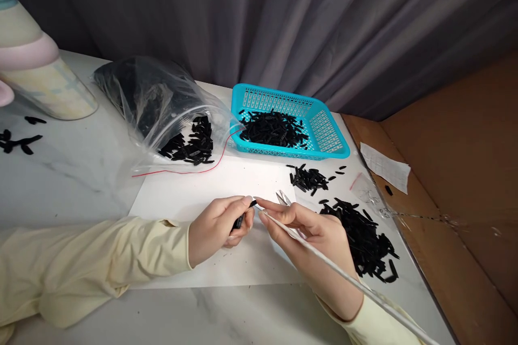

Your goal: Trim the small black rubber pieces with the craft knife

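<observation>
Left hand (216,226), forearm flat on the white sheet (194,194), pinches a small black piece (239,221) over the sheet's middle. Right hand (311,232), wrist raised, grips scissors (285,199) beside it.

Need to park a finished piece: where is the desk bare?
Bare: white sheet between plastic bag and left hand; marble left of it. Crowded: right edge, from black pile up to blue basket.

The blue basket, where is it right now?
In the head view the blue basket sits at the table's far edge, right of centre, just right of the clear plastic bag, holding black pieces.
</observation>
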A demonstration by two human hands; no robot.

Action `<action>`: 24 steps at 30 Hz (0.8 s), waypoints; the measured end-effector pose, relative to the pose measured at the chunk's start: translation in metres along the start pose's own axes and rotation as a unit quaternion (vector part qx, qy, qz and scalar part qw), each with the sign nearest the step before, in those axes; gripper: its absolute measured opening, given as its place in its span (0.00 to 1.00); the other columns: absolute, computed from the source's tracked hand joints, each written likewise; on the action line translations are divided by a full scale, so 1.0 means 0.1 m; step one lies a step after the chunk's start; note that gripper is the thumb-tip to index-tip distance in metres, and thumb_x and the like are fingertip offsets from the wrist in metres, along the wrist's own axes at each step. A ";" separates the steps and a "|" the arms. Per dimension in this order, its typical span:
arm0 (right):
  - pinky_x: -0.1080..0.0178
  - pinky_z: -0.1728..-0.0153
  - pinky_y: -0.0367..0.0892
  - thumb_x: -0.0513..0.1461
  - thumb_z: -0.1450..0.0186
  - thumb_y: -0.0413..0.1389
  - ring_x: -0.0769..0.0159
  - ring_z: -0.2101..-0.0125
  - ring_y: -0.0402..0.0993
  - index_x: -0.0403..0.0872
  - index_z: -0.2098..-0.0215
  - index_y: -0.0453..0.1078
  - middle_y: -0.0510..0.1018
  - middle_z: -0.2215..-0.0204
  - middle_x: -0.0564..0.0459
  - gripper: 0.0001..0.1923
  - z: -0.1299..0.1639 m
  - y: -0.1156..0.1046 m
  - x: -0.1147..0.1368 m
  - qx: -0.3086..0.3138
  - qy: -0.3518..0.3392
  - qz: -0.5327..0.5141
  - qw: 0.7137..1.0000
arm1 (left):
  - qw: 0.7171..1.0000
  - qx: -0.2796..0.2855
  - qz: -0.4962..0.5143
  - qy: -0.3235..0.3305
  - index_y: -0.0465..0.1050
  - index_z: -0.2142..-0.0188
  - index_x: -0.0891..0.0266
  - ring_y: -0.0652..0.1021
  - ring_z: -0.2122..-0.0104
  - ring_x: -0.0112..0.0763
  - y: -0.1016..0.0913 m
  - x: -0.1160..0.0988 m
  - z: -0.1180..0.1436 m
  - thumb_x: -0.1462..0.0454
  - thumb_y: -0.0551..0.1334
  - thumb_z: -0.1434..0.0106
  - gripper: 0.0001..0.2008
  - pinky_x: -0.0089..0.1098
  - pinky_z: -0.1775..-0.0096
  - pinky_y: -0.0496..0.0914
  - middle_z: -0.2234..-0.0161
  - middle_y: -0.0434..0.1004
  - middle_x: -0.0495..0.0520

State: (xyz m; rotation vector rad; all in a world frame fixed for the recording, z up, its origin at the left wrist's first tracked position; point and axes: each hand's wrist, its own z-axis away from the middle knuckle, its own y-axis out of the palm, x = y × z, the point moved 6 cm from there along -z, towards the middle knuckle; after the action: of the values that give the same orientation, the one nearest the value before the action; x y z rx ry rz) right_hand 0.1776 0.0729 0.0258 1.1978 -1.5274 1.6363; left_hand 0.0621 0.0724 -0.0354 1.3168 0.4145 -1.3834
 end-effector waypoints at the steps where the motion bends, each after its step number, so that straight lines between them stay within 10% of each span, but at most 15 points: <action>1: 0.70 0.66 0.72 0.34 0.41 0.57 0.62 0.64 0.79 0.48 0.81 0.63 0.80 0.79 0.56 0.12 0.00 0.00 0.01 -0.001 -0.002 0.002 1.000 | 1.000 0.000 -0.002 0.002 0.60 0.79 0.63 0.51 0.87 0.17 0.00 -0.01 0.00 0.60 0.46 0.34 0.19 0.22 0.84 0.47 0.88 0.50 0.41; 8: 0.71 0.70 0.73 0.33 0.41 0.56 0.65 0.70 0.80 0.47 0.80 0.62 0.82 0.66 0.51 0.11 0.01 0.02 0.07 -0.016 -0.059 0.077 0.995 | 1.000 -0.005 -0.013 0.002 0.60 0.79 0.63 0.51 0.87 0.18 0.00 0.00 0.01 0.60 0.45 0.34 0.18 0.23 0.84 0.48 0.89 0.50 0.41; 15: 0.66 0.60 0.74 0.29 0.38 0.51 0.62 0.60 0.77 0.44 0.68 0.66 0.80 0.63 0.43 0.05 0.14 0.17 0.19 -0.046 -0.255 0.191 0.947 | 0.999 -0.025 -0.023 0.005 0.58 0.79 0.62 0.52 0.87 0.19 0.00 0.00 -0.01 0.60 0.45 0.35 0.18 0.23 0.83 0.49 0.88 0.50 0.41; 24: 0.57 0.54 0.71 0.27 0.38 0.47 0.57 0.54 0.73 0.42 0.62 0.64 0.76 0.57 0.37 0.09 0.20 0.26 0.13 -0.044 -0.303 0.224 0.925 | 0.998 -0.050 -0.024 0.004 0.57 0.79 0.61 0.53 0.87 0.19 -0.01 0.00 -0.02 0.60 0.46 0.35 0.17 0.23 0.83 0.50 0.88 0.51 0.41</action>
State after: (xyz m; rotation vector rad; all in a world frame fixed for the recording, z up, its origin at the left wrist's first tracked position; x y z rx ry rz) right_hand 0.1530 0.0476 0.0243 1.4668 -2.3813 1.5058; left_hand 0.0623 0.0743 -0.0359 1.2374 0.5162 -1.3795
